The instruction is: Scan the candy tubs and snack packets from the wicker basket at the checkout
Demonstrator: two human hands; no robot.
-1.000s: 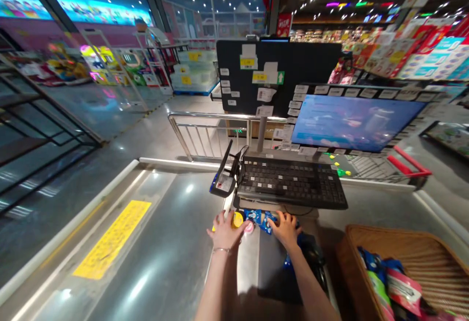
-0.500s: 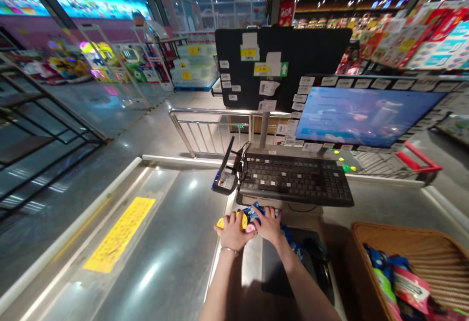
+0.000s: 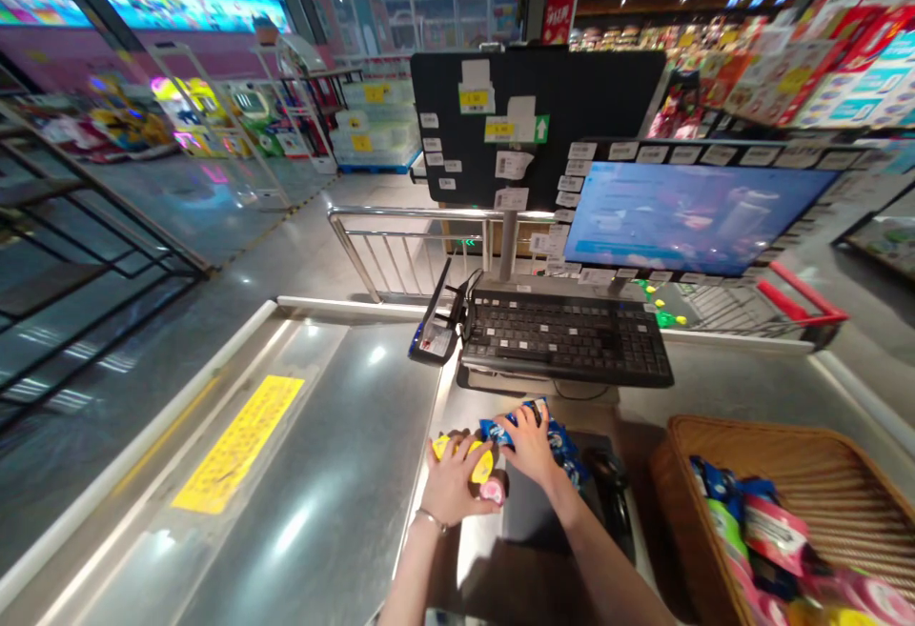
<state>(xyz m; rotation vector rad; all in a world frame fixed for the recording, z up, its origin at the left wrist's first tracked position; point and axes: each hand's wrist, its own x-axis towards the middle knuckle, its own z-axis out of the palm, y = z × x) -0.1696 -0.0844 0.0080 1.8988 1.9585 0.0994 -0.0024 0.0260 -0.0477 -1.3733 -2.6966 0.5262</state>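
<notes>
My left hand [image 3: 452, 485] curves over a cluster of small round containers with yellow tops [image 3: 481, 463]. A pink-topped container [image 3: 492, 491] lies between its index finger and thumb. Beside it, my right hand [image 3: 530, 450] rests with fingers spread on shiny blue packets [image 3: 564, 450]; the palm hides part of them. These small goods lie together on the metal counter, just in front of the black keyboard [image 3: 564, 335]. Their printing is too small to read.
A wicker basket [image 3: 686, 431] at the right holds blue, green and pink packages. A black handheld scanner [image 3: 611, 474] lies between it and my right arm. Beyond the keyboard stand a lit screen [image 3: 686, 216] and a small tilted device [image 3: 434, 331]. A yellow label [image 3: 239, 445] marks the left counter.
My hands have moved slightly apart. The left has drawn the yellow- and pink-topped containers nearer to me, and the pink one shows more. More of the blue packets is uncovered beside my right hand.
</notes>
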